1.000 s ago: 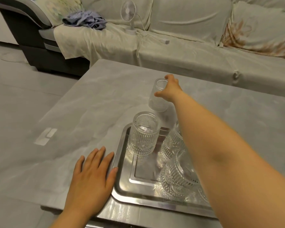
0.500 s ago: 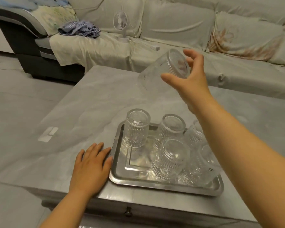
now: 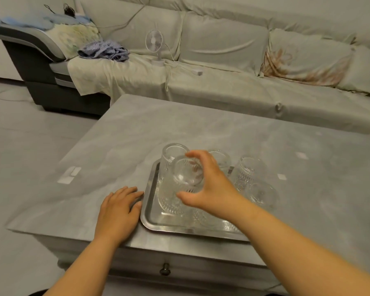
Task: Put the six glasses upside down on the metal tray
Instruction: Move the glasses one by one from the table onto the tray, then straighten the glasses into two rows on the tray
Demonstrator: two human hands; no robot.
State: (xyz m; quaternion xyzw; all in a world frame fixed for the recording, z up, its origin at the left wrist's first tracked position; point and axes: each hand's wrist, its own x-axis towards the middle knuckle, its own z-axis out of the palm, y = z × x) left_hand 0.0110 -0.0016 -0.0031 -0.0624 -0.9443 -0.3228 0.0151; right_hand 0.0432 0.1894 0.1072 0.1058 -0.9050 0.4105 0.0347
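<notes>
A metal tray (image 3: 149, 212) lies near the front edge of the grey table. My right hand (image 3: 212, 184) grips a ribbed clear glass (image 3: 179, 189) upside down over the tray's front left part, its base facing up. Whether its rim touches the tray I cannot tell. Behind it an inverted glass (image 3: 171, 152) stands at the tray's back left. More inverted glasses stand at the back middle (image 3: 221, 160), at the right (image 3: 249, 169) and nearer on the right (image 3: 263, 195); my forearm hides part of the tray. My left hand (image 3: 118, 210) rests flat on the table, fingertips against the tray's left rim.
The grey marble-look table (image 3: 201, 129) has a drawer knob (image 3: 165, 271) on its front. White tape patches (image 3: 69, 175) mark the tabletop left of the tray. Behind the table stands a covered sofa with a small white fan (image 3: 155, 47) and a blue cloth (image 3: 104, 51).
My right hand lifted the glass from the table behind the tray, turned it base up in the air, and has brought it down over the tray's front left. My left hand stayed by the rim.
</notes>
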